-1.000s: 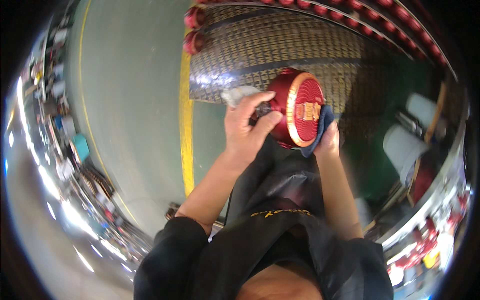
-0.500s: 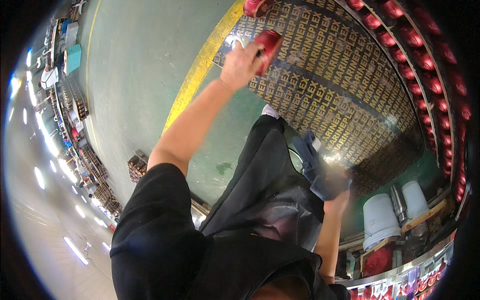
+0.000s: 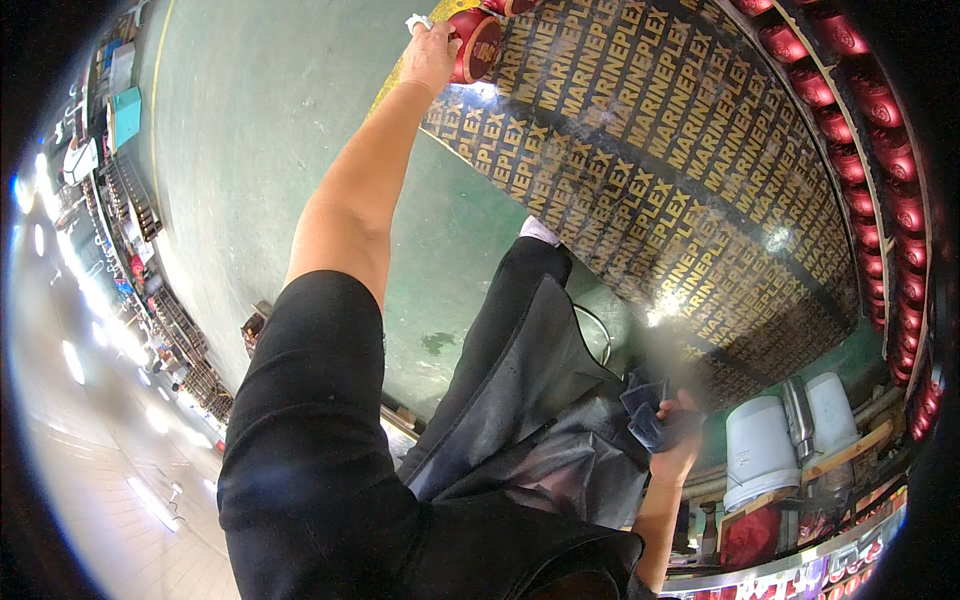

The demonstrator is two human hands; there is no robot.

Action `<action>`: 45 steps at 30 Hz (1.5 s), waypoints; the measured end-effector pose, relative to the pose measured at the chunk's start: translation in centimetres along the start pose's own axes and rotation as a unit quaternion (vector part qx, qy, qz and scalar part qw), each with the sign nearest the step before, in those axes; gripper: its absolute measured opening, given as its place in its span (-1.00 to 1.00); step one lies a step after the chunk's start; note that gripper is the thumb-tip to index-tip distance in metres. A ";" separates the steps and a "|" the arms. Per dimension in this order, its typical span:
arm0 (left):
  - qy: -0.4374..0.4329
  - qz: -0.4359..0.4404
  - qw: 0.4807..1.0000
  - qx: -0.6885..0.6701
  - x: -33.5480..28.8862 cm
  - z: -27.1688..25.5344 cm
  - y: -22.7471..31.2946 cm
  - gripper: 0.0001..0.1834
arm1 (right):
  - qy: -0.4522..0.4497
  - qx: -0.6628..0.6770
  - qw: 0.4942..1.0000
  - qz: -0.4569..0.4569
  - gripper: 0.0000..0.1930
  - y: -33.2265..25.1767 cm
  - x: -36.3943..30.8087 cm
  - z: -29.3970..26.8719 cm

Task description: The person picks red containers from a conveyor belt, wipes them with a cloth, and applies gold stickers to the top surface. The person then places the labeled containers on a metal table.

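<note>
Upper middle: second red pot [image 3: 508,5] cut by top edge. Blurry patch [image 3: 672,355] above right hand [image 3: 678,440]. Far-left clutter [image 3: 130,195] too small for me.

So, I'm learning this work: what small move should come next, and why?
Probably ease the left hand off the red pot, if steady: it is at the edge of the patterned board, close to a second red pot, and the right hand holds a blue cloth.

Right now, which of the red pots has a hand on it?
The pot with the left hand at its side, near the picture's top edge. The cut-off pot beyond it and the rows of pots at right are untouched.
</note>
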State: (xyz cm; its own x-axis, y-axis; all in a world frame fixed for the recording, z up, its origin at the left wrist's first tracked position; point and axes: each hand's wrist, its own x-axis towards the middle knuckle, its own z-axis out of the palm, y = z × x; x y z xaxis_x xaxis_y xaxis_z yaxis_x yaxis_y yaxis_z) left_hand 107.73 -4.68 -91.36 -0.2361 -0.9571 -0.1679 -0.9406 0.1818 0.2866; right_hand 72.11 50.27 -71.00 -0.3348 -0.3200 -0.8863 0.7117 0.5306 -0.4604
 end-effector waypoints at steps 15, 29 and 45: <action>-0.066 -0.019 0.996 0.049 -0.6 -1.0 0.2 -0.54 | -0.012 0.024 1.000 -0.004 -0.45 0.5 -1.0 -0.9; -0.251 0.218 0.937 -0.103 -24.8 -1.7 32.7 -0.62 | -0.057 0.188 0.976 -0.097 -0.60 2.0 -15.7 -9.3; -0.427 0.693 0.446 -0.372 -95.1 -4.5 110.1 -0.60 | 0.048 0.603 0.756 -0.251 -0.55 14.6 -33.6 -36.7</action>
State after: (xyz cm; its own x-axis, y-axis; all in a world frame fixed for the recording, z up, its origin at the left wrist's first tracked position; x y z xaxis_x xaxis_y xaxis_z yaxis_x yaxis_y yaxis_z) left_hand 27.67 105.30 -39.58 -0.7703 0.4516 0.4501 0.5198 0.0360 0.8535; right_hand 71.12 97.57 -49.83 -0.7515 -0.1540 -0.6415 0.5063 -0.7579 -0.4113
